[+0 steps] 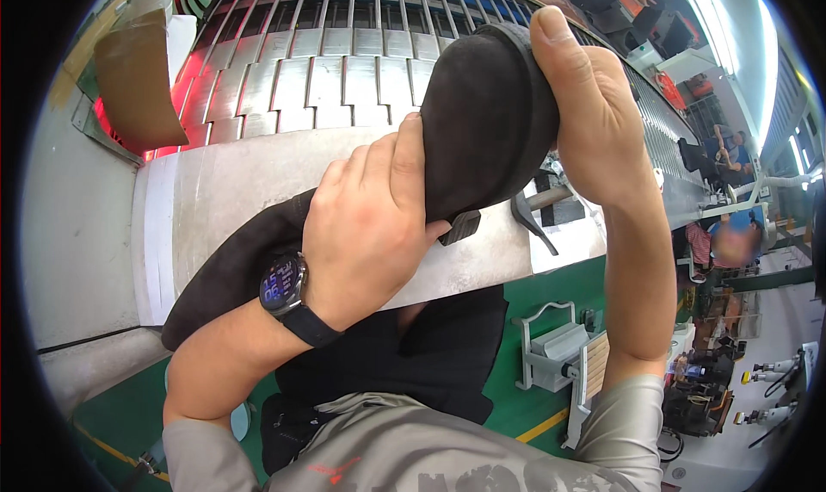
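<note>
One bare left hand at the ankle and one bare right hand at the toe clamp the tall, black, suede-like boot over the pale, flat worktable, where uneven pressure (its shaft lies leftward) could twist it loose.

Close downward fisheye view from head

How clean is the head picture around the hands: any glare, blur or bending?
Head view: the left hand and right hand look sharp; the black boot is dark, with little surface detail; the overhead light glares at upper right; red light tints the metal slats at upper left; straight edges bend toward the dark rim.
</note>
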A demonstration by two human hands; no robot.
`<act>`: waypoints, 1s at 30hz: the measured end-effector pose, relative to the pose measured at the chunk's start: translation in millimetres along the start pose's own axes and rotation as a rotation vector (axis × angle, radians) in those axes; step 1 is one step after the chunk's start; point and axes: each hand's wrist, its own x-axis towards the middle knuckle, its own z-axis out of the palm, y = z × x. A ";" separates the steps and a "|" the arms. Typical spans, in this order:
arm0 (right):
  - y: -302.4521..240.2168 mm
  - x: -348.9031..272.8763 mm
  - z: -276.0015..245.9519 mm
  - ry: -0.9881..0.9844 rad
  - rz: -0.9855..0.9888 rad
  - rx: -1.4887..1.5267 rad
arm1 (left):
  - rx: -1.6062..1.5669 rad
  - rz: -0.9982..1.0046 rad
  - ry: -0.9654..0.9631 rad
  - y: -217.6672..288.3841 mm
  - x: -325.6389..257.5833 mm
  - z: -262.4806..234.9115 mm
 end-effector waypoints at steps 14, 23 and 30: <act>-15.8 2.4 -17.9 -0.197 -0.035 -0.283 | -0.030 -0.017 0.015 -0.2 -0.6 3.4; -68.8 -21.8 -8.4 -0.109 -0.170 -0.859 | 0.078 0.009 0.077 12.3 -18.1 7.1; -66.1 -99.9 27.6 0.120 -0.083 -0.389 | -0.124 0.029 -0.031 33.0 -44.1 -44.8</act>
